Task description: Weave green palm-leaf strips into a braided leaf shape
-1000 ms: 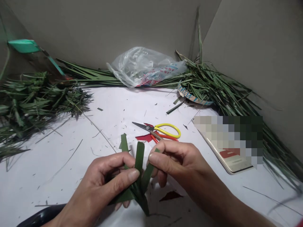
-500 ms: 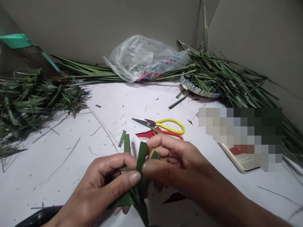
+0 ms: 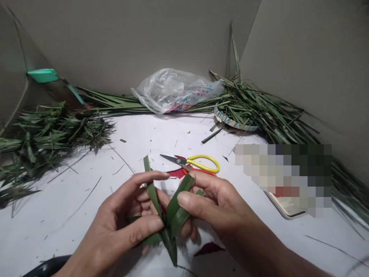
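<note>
Both hands work a small piece folded from green leaf strips [image 3: 170, 215] just above the white table [image 3: 86, 192]. My left hand [image 3: 132, 219] pinches its lower part between thumb and fingers, with the index finger stretched over one upright strip. My right hand [image 3: 207, 200] grips the two right-hand strips between thumb and fingers. The strips fan out upward from a point near the thumbs.
Scissors [image 3: 193, 163] with yellow and orange handles lie on red scraps beyond the hands. A clear plastic bag [image 3: 175, 90] sits at the back. Piles of green leaves [image 3: 43, 134] lie left and along the right wall [image 3: 273, 111]. A round woven tray [image 3: 230, 121] and a phone [image 3: 285, 204] are right.
The strips have spread apart into a wider fan. My left index finger has lifted and stretched out, and my right hand has pulled its strips to the right.
</note>
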Demonstrator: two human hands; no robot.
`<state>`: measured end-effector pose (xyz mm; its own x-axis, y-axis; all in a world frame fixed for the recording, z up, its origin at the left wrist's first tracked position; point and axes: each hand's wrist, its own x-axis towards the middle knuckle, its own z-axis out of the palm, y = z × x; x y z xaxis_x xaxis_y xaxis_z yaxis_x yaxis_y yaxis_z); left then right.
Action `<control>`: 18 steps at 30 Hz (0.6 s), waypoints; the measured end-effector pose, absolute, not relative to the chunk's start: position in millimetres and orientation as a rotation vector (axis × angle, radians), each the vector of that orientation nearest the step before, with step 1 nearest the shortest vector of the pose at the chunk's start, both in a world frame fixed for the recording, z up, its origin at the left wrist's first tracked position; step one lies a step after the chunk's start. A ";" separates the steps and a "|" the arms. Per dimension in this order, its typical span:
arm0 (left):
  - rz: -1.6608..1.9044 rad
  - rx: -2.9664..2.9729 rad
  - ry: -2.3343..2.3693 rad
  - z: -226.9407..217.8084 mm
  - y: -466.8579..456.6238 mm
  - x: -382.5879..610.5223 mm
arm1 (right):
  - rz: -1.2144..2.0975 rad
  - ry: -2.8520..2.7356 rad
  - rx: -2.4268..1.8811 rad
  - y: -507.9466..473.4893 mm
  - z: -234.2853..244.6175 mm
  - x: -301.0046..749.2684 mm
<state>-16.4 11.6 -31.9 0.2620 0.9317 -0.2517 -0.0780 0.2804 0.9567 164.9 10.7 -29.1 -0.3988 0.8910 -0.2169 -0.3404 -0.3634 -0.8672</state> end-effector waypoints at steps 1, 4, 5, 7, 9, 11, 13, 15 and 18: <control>0.920 1.061 1.090 -32.7 12.4 -17.4 | 1.851 -0.968 -0.900 10.6 -29.2 164.3; 1.027 1.095 1.217 -34.5 14.8 -19.6 | 1.803 -0.981 -0.930 10.1 -28.9 162.0; 1.058 1.090 1.235 -35.0 15.4 -19.9 | 1.794 -0.978 -0.959 10.1 -28.5 161.0; 1.107 1.068 1.217 -35.6 16.4 -19.7 | 1.768 -0.951 -1.013 10.1 -27.5 158.4; 1.140 1.039 1.199 -35.8 17.1 -19.0 | 1.732 -0.934 -1.061 10.1 -26.7 155.2; 1.165 1.011 1.201 -35.6 17.7 -18.3 | 1.684 -0.951 -1.097 9.8 -26.7 152.1; 1.204 0.984 1.189 -35.1 18.2 -17.9 | 1.644 -0.988 -1.120 8.8 -27.1 150.5; 1.251 0.956 1.173 -34.3 18.6 -17.2 | 1.610 -1.020 -1.121 7.3 -27.5 150.4; 1.245 0.907 1.165 -34.1 18.2 -15.7 | 1.565 -1.063 -1.087 5.4 -28.6 151.7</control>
